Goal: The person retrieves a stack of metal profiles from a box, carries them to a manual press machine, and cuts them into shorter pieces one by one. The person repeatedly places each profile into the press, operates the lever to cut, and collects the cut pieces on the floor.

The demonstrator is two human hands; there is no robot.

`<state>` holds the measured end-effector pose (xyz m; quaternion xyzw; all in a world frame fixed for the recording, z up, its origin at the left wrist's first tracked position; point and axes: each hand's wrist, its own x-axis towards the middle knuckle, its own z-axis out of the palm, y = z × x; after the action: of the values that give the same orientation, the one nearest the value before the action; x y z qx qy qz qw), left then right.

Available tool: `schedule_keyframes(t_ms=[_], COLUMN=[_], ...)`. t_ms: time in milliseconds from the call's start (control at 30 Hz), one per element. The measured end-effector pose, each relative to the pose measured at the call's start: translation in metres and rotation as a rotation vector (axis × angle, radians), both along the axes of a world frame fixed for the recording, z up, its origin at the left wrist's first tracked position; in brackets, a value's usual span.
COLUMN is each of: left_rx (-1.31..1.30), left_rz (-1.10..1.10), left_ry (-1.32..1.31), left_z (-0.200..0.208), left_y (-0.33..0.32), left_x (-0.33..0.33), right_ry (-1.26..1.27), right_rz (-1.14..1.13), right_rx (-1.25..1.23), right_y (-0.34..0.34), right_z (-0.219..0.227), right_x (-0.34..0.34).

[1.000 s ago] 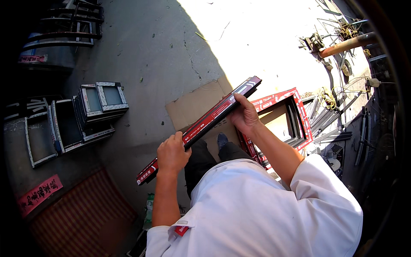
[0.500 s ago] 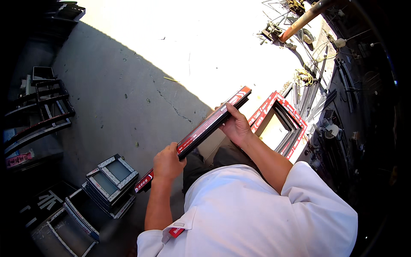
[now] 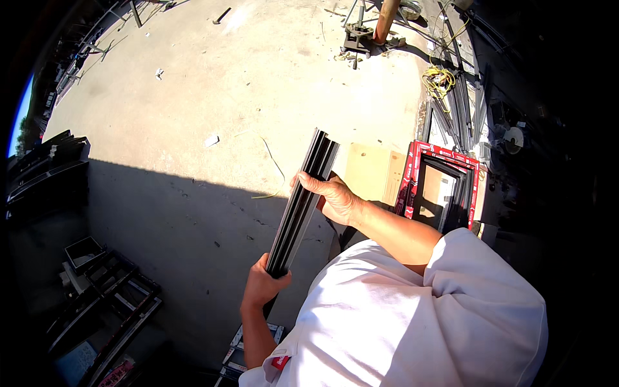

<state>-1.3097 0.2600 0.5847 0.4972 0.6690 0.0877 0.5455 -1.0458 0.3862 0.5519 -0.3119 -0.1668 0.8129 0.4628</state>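
Observation:
Both my hands grip a long dark window-frame profile with lengthwise grooves, which slants up and away from me. Around its lower, nearer end my left hand is closed. Farther up, my right hand wraps it, the thumb lying across the grooved face. That grooved black side is turned up towards me; any red film is out of sight. To the right, apart from the profile, lies a stack of rectangular window frames with red and white film on the outer one.
Cardboard lies beside the red frames. Beyond are a yellow cable, loose metal bars and a post. Dark frames are piled at lower left, with more frames near my left forearm. A shadow edge crosses the concrete floor.
The profile has been rolled from its red-filmed side to its grooved black side and now points more steeply away. My view has swung to the left. Both hands keep hold.

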Motion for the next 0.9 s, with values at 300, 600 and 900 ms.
schedule_keyframes(t_ms=[300,600,900], left_rx=[-0.062,-0.14,-0.125], left_rz=[0.046,-0.16,-0.525], left_ry=[-0.169,-0.225,-0.3], left_z=[0.023,-0.012,-0.008], left_y=[0.242,0.521,0.882], left_x=[-0.004,-0.006,0.037], right_ry=[-0.149,-0.257,-0.27], right_rz=[0.121,-0.135,-0.456], right_rx=[0.131,0.038,-0.002], right_y=[0.264,0.498,0.749], right_z=[0.041,0.016,0.016], right_x=[-0.003,0.017,0.082])
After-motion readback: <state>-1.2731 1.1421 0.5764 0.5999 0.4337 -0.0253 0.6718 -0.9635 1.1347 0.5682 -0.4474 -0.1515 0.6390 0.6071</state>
